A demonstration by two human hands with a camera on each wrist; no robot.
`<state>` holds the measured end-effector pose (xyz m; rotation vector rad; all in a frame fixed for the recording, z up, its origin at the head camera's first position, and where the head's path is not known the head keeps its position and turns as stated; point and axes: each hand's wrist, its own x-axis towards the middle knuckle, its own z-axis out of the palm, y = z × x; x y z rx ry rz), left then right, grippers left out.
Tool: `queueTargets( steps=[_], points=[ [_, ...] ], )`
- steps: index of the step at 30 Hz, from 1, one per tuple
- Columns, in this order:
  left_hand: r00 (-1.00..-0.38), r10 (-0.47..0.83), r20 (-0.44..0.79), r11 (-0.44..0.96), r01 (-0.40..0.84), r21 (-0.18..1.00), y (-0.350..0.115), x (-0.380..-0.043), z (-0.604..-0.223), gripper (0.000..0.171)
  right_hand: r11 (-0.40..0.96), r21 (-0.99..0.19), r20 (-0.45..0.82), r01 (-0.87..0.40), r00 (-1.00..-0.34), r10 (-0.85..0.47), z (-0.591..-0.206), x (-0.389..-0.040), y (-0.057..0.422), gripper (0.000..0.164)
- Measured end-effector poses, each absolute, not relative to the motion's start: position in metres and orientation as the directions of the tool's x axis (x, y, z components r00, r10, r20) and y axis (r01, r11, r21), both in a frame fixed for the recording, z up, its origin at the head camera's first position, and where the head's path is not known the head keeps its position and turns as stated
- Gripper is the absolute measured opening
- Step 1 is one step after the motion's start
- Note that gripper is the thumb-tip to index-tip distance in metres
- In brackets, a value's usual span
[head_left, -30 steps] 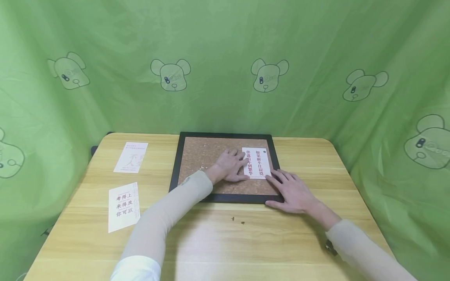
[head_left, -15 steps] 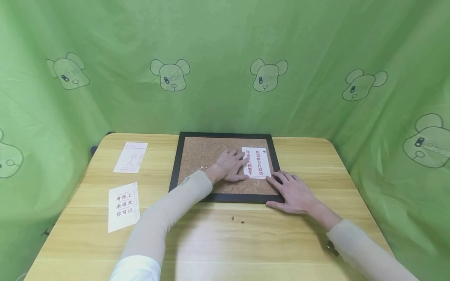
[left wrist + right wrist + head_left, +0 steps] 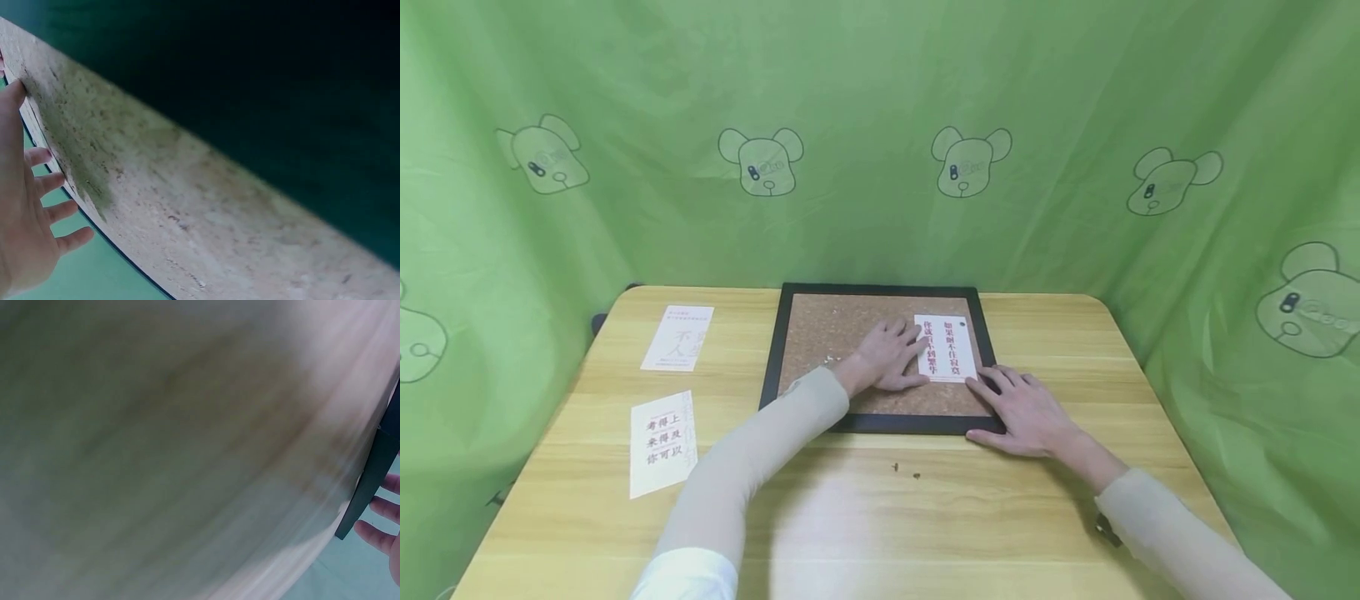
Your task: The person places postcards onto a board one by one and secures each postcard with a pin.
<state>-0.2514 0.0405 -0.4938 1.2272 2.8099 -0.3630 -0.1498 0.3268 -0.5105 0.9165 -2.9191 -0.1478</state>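
A white card (image 3: 942, 362) with red characters lies on the right part of a cork board (image 3: 827, 321), which has a black frame. A small dark dot (image 3: 962, 324), like a pin head, marks its upper right corner. My left hand (image 3: 887, 357) rests on the cork with spread fingers, their tips over the card's left edge. At the lower right corner of the board, my right hand (image 3: 1024, 412) lies across the frame. Its index fingertip reaches the card's lower right corner, and its thumb is by the front frame edge. In the left wrist view the fingers (image 3: 62, 211) look extended.
Two small dark pins (image 3: 895, 467) lie on the wooden table (image 3: 985, 525) in front of the board. At the left are two more printed cards, one farther back (image 3: 679, 337) and one nearer (image 3: 662, 446). A green curtain (image 3: 865, 225) surrounds the table's back and sides.
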Motion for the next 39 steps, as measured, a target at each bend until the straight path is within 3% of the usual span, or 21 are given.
queueTargets(
  steps=[21,30,39],
  points=[
    [-0.692,0.72,-0.052,0.688,0.721,-0.074,0.006,-0.246,-0.493,0.097,0.818,0.11,0.041,-0.564,-0.82,-0.571,-0.512,-0.151,0.328,0.095],
    [-0.666,0.746,-0.027,0.663,0.745,-0.077,-0.02,-0.236,-0.488,0.098,0.816,0.118,0.04,-0.566,-0.818,-0.574,-0.51,-0.15,0.327,0.095],
    [-0.684,0.728,-0.041,0.68,0.729,-0.083,-0.048,-0.227,-0.479,0.101,0.817,0.113,0.031,-0.565,-0.82,-0.571,-0.51,-0.15,0.327,0.096]
  ],
)
